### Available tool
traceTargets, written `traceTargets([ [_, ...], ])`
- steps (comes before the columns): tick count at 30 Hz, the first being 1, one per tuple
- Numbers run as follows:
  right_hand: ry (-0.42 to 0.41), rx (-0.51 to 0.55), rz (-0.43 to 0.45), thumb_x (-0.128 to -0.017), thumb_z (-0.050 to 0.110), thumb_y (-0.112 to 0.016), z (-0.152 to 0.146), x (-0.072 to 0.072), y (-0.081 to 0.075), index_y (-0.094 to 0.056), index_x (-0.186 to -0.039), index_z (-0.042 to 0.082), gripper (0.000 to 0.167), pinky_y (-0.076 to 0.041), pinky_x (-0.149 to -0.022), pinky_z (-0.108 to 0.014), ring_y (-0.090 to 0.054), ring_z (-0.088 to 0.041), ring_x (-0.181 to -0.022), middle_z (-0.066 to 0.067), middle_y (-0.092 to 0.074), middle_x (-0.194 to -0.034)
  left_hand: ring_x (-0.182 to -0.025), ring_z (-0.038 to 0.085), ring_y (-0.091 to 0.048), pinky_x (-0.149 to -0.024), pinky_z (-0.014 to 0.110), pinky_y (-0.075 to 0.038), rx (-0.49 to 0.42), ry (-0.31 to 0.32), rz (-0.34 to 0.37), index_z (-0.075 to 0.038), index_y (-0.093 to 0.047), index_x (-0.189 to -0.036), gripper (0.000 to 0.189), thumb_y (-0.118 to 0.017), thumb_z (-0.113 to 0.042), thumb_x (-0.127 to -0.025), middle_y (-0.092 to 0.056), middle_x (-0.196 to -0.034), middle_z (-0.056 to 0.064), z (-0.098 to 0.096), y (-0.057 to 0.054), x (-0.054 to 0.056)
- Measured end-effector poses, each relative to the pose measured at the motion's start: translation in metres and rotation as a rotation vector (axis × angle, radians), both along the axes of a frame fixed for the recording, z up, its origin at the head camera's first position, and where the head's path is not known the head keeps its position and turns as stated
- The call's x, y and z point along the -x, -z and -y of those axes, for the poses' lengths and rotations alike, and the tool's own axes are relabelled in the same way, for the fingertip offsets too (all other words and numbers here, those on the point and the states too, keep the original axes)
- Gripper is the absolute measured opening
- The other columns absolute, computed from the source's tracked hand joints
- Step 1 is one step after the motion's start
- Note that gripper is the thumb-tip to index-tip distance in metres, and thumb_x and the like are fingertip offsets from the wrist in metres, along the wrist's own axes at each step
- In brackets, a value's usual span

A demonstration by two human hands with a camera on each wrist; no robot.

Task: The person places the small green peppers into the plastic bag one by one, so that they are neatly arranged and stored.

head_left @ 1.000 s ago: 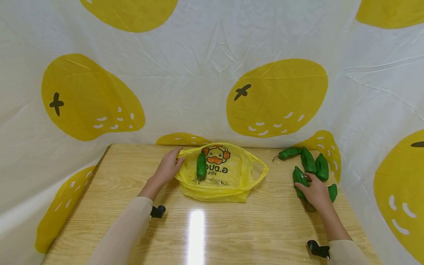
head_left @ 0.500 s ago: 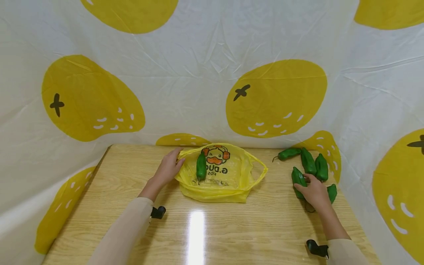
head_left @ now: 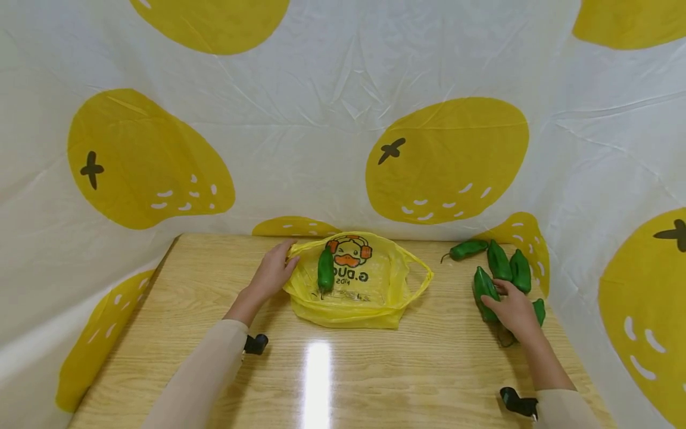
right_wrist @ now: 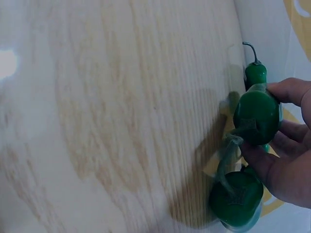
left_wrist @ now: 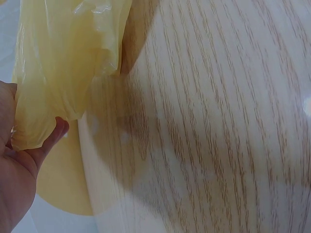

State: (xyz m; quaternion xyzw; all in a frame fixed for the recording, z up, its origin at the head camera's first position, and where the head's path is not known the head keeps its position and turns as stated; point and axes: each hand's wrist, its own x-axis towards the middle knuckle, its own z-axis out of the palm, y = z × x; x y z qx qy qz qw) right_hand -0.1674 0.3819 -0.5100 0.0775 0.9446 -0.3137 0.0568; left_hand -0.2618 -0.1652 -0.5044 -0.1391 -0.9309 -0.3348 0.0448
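My left hand (head_left: 272, 269) grips the left edge of a yellow plastic bag (head_left: 343, 316), thumb inside and fingers behind the rim. In the left wrist view the bag film (left_wrist: 68, 53) hangs between thumb and fingers. One green pepper (head_left: 325, 271) lies inside the bag, stem toward me. At the right, my right hand (head_left: 514, 310) pinches another green pepper (head_left: 484, 292) between thumb and fingers. The right wrist view shows this pepper (right_wrist: 256, 119) end-on in the grip, with a second pepper (right_wrist: 236, 196) just below it.
Several more green peppers lie around the right hand: one on its side (head_left: 468, 249), others behind (head_left: 498, 260) and beside it (head_left: 538, 311). The wooden table (head_left: 407, 381) ends at a white curtain (head_left: 300, 167) with yellow fruit prints.
The right hand has shifted slightly, and the pepper in its fingers has tilted and risen a little. The left hand and the bag stay in place.
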Motion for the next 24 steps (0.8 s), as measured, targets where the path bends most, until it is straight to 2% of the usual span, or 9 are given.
traceTargets([
  [5,-0.001,0.068,0.026,-0.107,0.04,-0.055,0.0,-0.001,-0.003,-0.023,-0.158,-0.011,0.079,-0.048,-0.096,-0.066,-0.043,-0.06,-0.131,-0.041,-0.033,-0.153,-0.135,0.041,-0.055,-0.111,0.056,-0.047,0.004,0.002,-0.005,0.0,-0.048,-0.15,0.05,-0.062,-0.017,-0.105,-0.057,-0.145,0.023,0.0,0.001,0.0],
  [11,-0.004,0.152,0.013,-0.108,0.039,-0.054,0.001,-0.002,-0.004,-0.023,-0.159,-0.009,0.077,-0.047,-0.098,-0.065,-0.043,-0.058,-0.132,-0.041,-0.031,-0.154,-0.135,0.041,-0.055,-0.111,0.056,-0.047,-0.001,0.007,-0.008,0.0,-0.048,-0.15,0.05,-0.062,-0.016,-0.105,-0.057,-0.145,0.024,0.0,0.001,0.0],
  [18,-0.026,0.226,0.035,-0.108,0.048,-0.05,0.006,-0.003,-0.011,-0.011,-0.162,-0.006,0.086,-0.036,-0.106,-0.073,-0.029,-0.061,-0.14,-0.042,-0.02,-0.158,-0.137,0.041,-0.054,-0.111,0.056,-0.047,-0.005,0.01,-0.001,0.0,-0.048,-0.151,0.051,-0.062,-0.017,-0.105,-0.056,-0.147,0.023,0.0,0.002,-0.001],
  [24,-0.048,0.252,0.066,-0.108,0.049,-0.048,0.015,0.0,-0.02,-0.004,-0.164,-0.004,0.088,-0.031,-0.11,-0.074,-0.021,-0.061,-0.145,-0.042,-0.017,-0.16,-0.137,0.04,-0.053,-0.112,0.056,-0.047,-0.001,0.008,0.0,-0.001,-0.048,-0.151,0.05,-0.062,-0.018,-0.105,-0.056,-0.147,0.023,0.001,0.002,-0.001],
])
